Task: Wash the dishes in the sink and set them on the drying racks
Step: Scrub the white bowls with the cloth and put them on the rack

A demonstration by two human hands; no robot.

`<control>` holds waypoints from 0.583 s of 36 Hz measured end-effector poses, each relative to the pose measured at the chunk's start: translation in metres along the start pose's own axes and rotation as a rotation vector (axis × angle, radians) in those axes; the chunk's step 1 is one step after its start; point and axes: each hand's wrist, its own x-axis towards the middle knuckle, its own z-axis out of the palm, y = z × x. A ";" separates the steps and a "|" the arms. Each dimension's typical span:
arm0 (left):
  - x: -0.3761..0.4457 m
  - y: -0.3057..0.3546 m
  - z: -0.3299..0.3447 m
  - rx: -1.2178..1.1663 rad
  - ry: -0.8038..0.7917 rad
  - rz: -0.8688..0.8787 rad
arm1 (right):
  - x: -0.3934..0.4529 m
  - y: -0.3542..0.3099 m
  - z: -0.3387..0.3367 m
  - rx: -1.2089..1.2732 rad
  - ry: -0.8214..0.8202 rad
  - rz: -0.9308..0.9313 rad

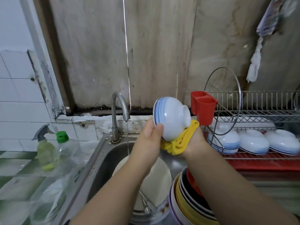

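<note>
The left hand (146,143) is holding a white blue-striped bowl (172,117) above the sink (103,153), its thumb lying on the bowl's side near the rim, so its grip is closed on the bowl. The right hand (193,143) is pressing a yellow cloth (181,142) against the bowl from 4 o'clock, its grip closed around the cloth. The faucet (120,108), at 9 o'clock of the bowl, is running a thin stream down onto a pale plate (155,179) lying in the sink. Stacked coloured dishes (186,200) are sitting at 5 o'clock. The wire drying rack (259,111) at 3 o'clock is carrying upturned white bowls (253,142) and a red utensil holder (203,109).
</note>
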 end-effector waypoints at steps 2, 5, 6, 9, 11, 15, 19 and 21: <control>-0.003 -0.009 0.005 0.163 -0.046 0.053 | 0.004 0.010 -0.002 0.108 0.033 0.084; 0.002 -0.026 0.003 0.401 -0.112 0.148 | 0.008 0.011 -0.005 0.151 0.124 0.097; 0.004 -0.028 0.001 0.514 -0.141 0.166 | 0.007 0.010 -0.005 0.143 0.117 0.099; 0.006 -0.023 -0.009 0.795 -0.137 0.228 | 0.002 0.005 -0.003 0.052 0.026 0.118; 0.005 -0.018 -0.012 0.898 -0.134 0.255 | 0.000 0.002 -0.004 -0.016 -0.041 0.153; 0.009 -0.008 -0.015 1.040 -0.185 0.285 | 0.005 0.002 -0.010 -0.186 -0.099 0.110; 0.011 -0.002 -0.017 1.077 -0.258 0.292 | 0.009 0.003 -0.017 -0.243 0.009 0.022; 0.013 -0.010 -0.016 0.967 -0.259 0.264 | 0.010 0.005 -0.015 -0.232 0.034 -0.011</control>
